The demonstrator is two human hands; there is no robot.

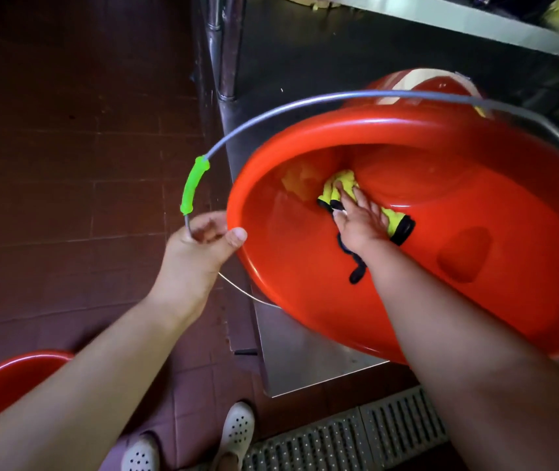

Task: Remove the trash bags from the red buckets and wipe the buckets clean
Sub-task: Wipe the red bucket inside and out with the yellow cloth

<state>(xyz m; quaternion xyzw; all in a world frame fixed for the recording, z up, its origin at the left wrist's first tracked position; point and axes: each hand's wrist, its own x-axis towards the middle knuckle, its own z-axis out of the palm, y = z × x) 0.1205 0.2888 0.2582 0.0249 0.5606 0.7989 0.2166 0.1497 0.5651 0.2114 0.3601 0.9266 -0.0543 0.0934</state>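
**Operator A:** Head view, status check. Where is the work item?

**Operator B:** My red bucket (424, 266) is tipped on its side at 3 o'clock from frame centre, mouth facing me, resting on the edge of a steel shelf (305, 355). No trash bag shows inside it.

**Operator A:** Left hand?

**Operator B:** My left hand (200, 246) sits at 9 o'clock from the bucket mouth. The thumb presses on the rim; the fingers curl behind it, gripping the rim. The wire bail (305, 105) ends at this hand, and its green grip (193, 185) stands just above, at 11 o'clock from the hand.

**Operator A:** Right hand?

**Operator B:** My right hand (361, 220) is inside the bucket, fingers straight, pressing a yellow cloth (346, 188) with black edging flat against the inner wall near the bottom. The two hands are well apart.

**Operator A:** Any brands, labels or writing?

**Operator B:** None readable on bucket, cloth or grip.

**Operator A:** Surroundings?

**Operator B:** Second red bucket (424, 85) at 12 o'clock, behind the first. Third red bucket (9, 382) on the tiled floor at 8 o'clock. My white perforated shoes (237, 430) at 6 o'clock, beside a floor drain grate (356, 440).
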